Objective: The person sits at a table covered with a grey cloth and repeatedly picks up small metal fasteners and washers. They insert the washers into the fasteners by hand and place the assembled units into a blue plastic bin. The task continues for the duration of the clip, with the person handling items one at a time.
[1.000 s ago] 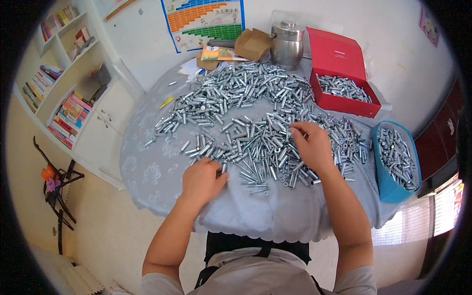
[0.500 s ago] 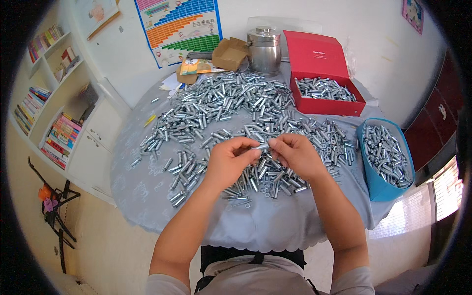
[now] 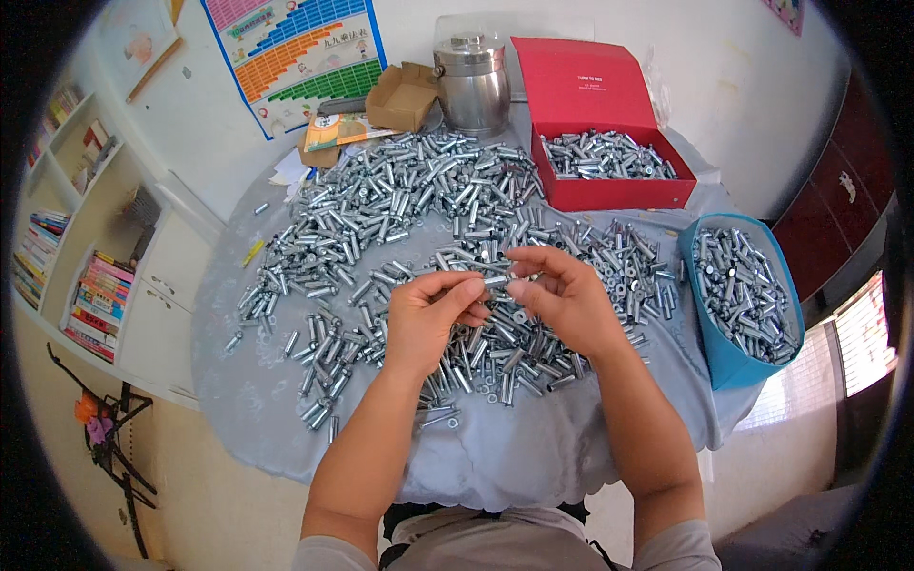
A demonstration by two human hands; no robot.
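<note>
My left hand (image 3: 433,309) pinches a silvery metal expansion bolt (image 3: 496,282) between thumb and fingers, and it points toward my right hand. My right hand (image 3: 568,293) is beside the bolt's other end, its index finger raised and its thumb apart from it close to the tip. Whether the right thumb touches the bolt, I cannot tell. Beneath both hands spreads a large loose pile of similar bolts (image 3: 419,186), with small nuts and washers (image 3: 453,423) near its front edge.
A grey cloth (image 3: 257,400) covers the round table. At the back right stands an open red box (image 3: 619,195) of bolts; a blue bin (image 3: 738,357) full of them is at the right. A steel canister (image 3: 473,95) and a cardboard box (image 3: 402,97) stand behind the pile.
My right hand's index finger and thumb have parted and lifted off the bolt's end. The left hand still grips the bolt. The whole view has shifted slightly.
</note>
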